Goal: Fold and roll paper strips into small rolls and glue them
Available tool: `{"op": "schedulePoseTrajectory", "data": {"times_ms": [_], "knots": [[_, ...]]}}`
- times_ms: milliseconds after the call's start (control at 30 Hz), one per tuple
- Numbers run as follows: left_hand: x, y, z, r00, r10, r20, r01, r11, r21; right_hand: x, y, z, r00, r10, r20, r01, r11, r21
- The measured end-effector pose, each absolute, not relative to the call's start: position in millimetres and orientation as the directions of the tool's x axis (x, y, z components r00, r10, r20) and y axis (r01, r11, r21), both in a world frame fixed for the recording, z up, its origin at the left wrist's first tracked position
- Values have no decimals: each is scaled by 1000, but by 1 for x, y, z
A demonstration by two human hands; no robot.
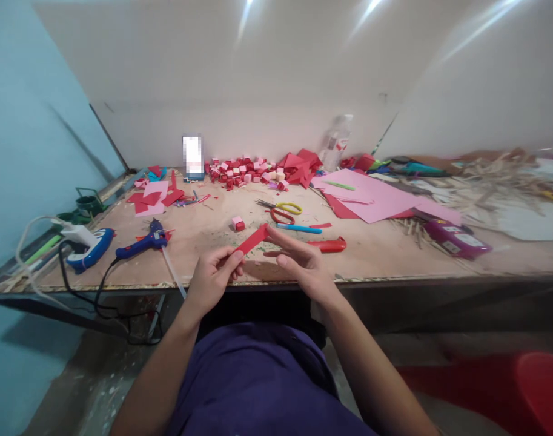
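Head view: a red strip lies in the air just over the near edge of a bench, between the person's two hands, slanting up to the right; the left hand grasps its lower end between thumb and curled fingers, while the right hand is loosely spread, its thumb apart and a fingertip at the strip's upper end; whether that fingertip bears any pressure cannot be told. Beyond the strip stands a pink-and-red cube, and to the right of this lie scissors with one yellow and one red handle, a blue pen and a red cutter, the last partly behind the right hand. At left, a blue glue gun rests near a blue-and-white socket block. Along the back wall, a heap of cubes spreads between a phone, its screen blurred out, and a clear bottle; pink sheets lie at right, with a purple block nearer the edge
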State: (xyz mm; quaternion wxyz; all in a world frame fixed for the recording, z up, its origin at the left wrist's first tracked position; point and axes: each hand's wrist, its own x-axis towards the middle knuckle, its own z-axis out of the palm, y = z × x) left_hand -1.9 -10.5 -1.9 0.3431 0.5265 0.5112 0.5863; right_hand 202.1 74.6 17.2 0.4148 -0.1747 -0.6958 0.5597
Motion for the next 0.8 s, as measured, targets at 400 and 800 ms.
{"op": "schedulePoseTrajectory", "data": {"times_ms": [400, 800], "knots": [[1, -7, -6, -176, 947, 267, 260, -217, 941, 194, 81, 13, -477, 848, 233, -168, 172, -971], [0, -9, 3, -238, 940, 245, 201, -200, 959, 198, 79, 14, -451, 849, 276, -83, 268, -960]]}}
